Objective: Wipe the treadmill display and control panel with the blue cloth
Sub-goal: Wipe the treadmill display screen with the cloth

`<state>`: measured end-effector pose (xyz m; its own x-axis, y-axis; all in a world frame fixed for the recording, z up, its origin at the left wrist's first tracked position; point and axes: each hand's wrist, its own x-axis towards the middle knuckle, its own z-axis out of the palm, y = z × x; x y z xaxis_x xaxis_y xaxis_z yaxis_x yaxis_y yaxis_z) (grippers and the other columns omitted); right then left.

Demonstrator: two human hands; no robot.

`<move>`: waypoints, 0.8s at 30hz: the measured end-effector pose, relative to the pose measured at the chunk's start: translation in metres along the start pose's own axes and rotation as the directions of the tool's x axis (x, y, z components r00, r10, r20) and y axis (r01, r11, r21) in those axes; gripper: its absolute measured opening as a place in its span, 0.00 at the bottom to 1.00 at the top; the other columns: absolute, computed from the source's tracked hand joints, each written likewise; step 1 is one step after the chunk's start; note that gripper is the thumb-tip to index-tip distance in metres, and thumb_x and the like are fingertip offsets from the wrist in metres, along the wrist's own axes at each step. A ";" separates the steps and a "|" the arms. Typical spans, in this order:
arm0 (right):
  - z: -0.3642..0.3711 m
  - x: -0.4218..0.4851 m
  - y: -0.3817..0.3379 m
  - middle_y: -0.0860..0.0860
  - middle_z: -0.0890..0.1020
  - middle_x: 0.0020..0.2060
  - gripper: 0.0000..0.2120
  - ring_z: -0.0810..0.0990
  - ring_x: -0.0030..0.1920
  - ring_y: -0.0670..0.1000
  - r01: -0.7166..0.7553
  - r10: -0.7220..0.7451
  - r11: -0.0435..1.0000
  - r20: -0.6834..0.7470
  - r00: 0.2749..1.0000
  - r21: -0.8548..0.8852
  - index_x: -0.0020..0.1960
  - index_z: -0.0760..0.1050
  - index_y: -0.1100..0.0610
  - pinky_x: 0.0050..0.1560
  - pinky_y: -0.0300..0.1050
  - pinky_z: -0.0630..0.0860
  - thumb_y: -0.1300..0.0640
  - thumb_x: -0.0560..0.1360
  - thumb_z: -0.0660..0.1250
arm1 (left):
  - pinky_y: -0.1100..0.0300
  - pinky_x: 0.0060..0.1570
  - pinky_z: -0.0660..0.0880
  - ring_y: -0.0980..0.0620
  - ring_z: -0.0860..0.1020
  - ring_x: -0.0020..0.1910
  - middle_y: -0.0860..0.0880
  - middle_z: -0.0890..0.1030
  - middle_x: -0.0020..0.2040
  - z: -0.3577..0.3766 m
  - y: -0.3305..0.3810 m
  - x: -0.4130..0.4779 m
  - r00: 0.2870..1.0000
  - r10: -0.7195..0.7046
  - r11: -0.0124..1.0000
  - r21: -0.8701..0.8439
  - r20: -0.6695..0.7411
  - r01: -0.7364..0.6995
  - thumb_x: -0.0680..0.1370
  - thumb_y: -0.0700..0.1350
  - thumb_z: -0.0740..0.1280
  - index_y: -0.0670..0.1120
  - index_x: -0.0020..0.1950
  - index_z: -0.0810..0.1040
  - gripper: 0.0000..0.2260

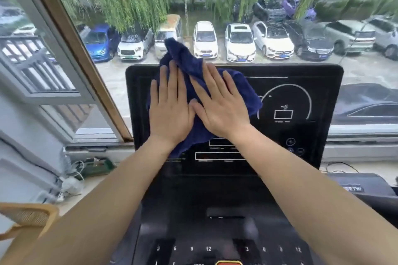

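The black treadmill display stands upright in front of me, with white dial and box markings on its right half. A dark blue cloth lies spread over its upper left part, one corner sticking up above the top edge. My left hand and my right hand both press flat on the cloth, fingers spread, thumbs touching. Below, the control panel shows rows of white numbers and a red button at the bottom edge.
A window behind the display looks onto parked cars and willow trees. An open window frame slants at the left. Cables and a green item lie on the sill. A wicker chair edge is at lower left.
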<state>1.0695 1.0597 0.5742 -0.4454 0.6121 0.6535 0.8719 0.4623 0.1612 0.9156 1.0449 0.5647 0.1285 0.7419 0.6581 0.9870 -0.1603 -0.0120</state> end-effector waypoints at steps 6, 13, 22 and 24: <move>-0.029 -0.075 0.135 0.67 0.58 0.77 0.28 0.52 0.78 0.62 -0.231 0.228 0.966 -0.032 0.973 -0.116 0.79 0.59 0.58 0.78 0.53 0.39 0.48 0.82 0.54 | 0.45 0.78 0.43 0.41 0.50 0.81 0.40 0.52 0.82 0.013 0.128 0.035 0.976 0.217 0.973 -0.078 -0.037 -0.219 0.83 0.54 0.55 0.38 0.81 0.47 0.34; -0.012 -0.170 0.130 0.70 0.56 0.77 0.29 0.49 0.78 0.64 -0.520 0.525 0.847 0.019 0.851 -0.107 0.79 0.51 0.60 0.78 0.57 0.43 0.49 0.82 0.51 | 0.48 0.78 0.42 0.45 0.47 0.82 0.43 0.48 0.83 0.034 0.193 -0.006 0.881 0.472 0.882 -0.034 0.047 -0.471 0.85 0.53 0.50 0.40 0.82 0.46 0.30; 0.019 -0.153 0.020 0.71 0.59 0.75 0.27 0.52 0.77 0.66 -0.347 0.354 0.933 0.070 0.933 -0.091 0.74 0.60 0.64 0.77 0.60 0.44 0.49 0.81 0.55 | 0.48 0.78 0.46 0.48 0.51 0.81 0.47 0.46 0.82 0.038 0.074 -0.070 0.859 0.507 0.860 0.019 0.075 -0.510 0.84 0.53 0.53 0.43 0.82 0.48 0.30; 0.025 -0.123 -0.008 0.68 0.59 0.76 0.27 0.53 0.77 0.64 -0.262 0.268 0.961 0.059 0.962 -0.087 0.74 0.62 0.63 0.77 0.59 0.46 0.49 0.81 0.56 | 0.48 0.78 0.47 0.47 0.53 0.81 0.47 0.49 0.82 0.033 0.032 -0.073 0.893 0.446 0.894 0.006 0.061 -0.448 0.84 0.52 0.55 0.43 0.82 0.51 0.30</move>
<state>1.1121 0.9962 0.4738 -0.2066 0.7500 0.6283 0.9725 0.2278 0.0478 0.9415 1.0072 0.4916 0.5612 0.6302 0.5366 0.8257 -0.4717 -0.3094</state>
